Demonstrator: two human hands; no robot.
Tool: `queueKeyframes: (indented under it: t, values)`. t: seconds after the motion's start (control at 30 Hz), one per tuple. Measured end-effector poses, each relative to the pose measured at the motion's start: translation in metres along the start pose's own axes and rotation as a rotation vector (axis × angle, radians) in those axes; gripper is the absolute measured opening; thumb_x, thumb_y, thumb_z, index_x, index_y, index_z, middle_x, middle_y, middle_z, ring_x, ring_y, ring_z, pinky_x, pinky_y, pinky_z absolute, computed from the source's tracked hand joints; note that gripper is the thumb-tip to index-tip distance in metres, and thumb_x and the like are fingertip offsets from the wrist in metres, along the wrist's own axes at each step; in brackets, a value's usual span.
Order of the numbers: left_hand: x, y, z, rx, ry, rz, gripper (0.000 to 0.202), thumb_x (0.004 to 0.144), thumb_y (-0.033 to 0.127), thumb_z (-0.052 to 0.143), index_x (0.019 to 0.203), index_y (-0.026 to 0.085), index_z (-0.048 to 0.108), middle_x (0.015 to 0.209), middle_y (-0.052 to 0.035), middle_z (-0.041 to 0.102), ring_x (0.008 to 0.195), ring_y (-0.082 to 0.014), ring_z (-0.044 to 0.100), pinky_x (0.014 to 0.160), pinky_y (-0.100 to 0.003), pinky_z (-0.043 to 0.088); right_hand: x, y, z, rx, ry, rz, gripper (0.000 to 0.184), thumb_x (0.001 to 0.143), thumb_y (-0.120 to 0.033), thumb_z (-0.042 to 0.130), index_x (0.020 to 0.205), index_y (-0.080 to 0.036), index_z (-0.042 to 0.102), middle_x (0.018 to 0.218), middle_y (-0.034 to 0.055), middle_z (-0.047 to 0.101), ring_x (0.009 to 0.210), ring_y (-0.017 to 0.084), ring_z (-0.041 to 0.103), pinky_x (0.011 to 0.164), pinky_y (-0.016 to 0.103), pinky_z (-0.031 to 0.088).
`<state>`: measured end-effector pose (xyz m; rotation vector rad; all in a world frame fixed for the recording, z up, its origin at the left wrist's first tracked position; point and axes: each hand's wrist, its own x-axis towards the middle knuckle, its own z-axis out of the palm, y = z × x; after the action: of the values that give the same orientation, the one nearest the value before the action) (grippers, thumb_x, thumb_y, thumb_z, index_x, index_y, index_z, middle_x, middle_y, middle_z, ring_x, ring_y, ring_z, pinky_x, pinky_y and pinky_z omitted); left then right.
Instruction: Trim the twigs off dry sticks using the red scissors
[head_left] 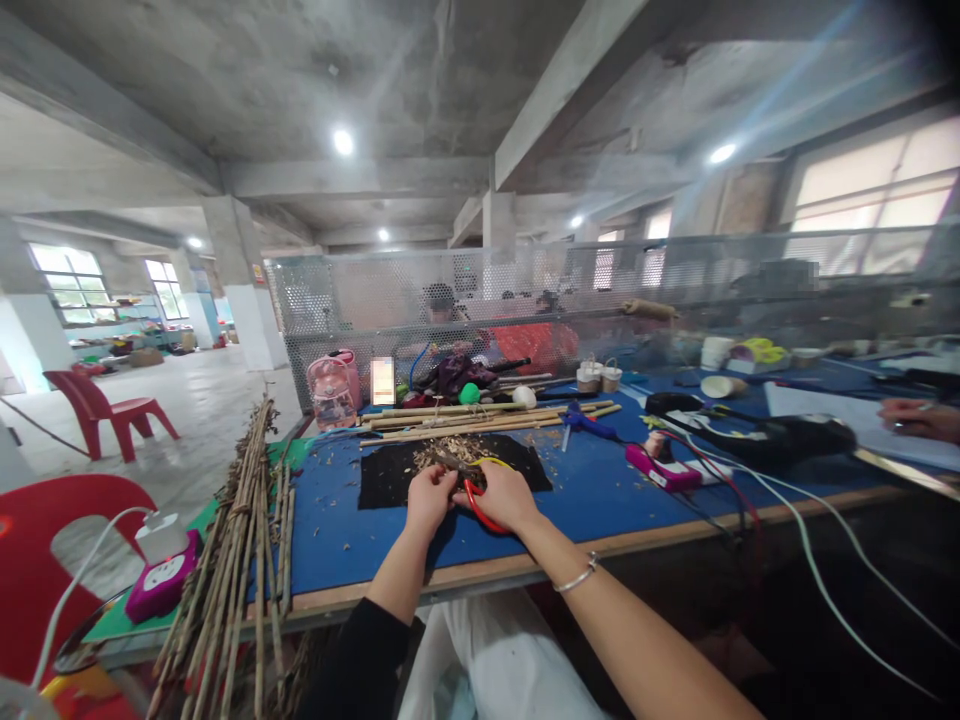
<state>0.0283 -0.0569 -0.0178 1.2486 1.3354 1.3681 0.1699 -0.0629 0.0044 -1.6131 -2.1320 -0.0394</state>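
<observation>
My right hand (501,496) is closed round red-handled shears (475,498) over the blue table top (600,490). My left hand (429,496) is pinched on a small piece of stick right at the shears' blades. Both hands hover at the near edge of a black mat (390,478) strewn with wood chips (454,449). Long bamboo sticks (480,420) lie across the table just beyond the mat. A silver bracelet sits on my right wrist.
A bundle of thin sticks (240,560) leans at the table's left end beside a pink power strip (161,585). Blue glue gun (589,422), pink tool (664,468) and cables (795,520) lie right. Red chairs (105,410) stand left. Another person's hand (919,418) rests far right.
</observation>
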Motion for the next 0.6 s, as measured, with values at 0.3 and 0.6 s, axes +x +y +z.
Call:
queueKeyframes:
  t: [0.3, 0.6]
  values:
    - [0.001, -0.0039, -0.0009, 0.084, -0.016, 0.059, 0.021, 0.07, 0.031, 0.062, 0.077, 0.012, 0.066, 0.058, 0.0002, 0.057, 0.044, -0.0075, 0.046, 0.042, -0.018, 0.039, 0.0015, 0.0019, 0.0029, -0.014, 0.01, -0.025, 0.057, 0.066, -0.068, 0.055, 0.092, -0.017, 0.055, 0.096, 0.0097, 0.062, 0.093, 0.025, 0.057, 0.076, 0.032, 0.039]
    - [0.0013, -0.0024, -0.0029, 0.229, 0.075, 0.118, 0.022, 0.067, 0.03, 0.065, 0.078, 0.013, 0.07, 0.059, -0.0032, 0.062, 0.056, -0.0141, 0.056, 0.05, -0.021, 0.039, 0.0034, 0.0023, 0.003, -0.004, -0.049, -0.007, 0.053, 0.07, -0.065, 0.052, 0.095, -0.019, 0.055, 0.097, 0.0088, 0.064, 0.094, 0.024, 0.058, 0.077, 0.031, 0.039]
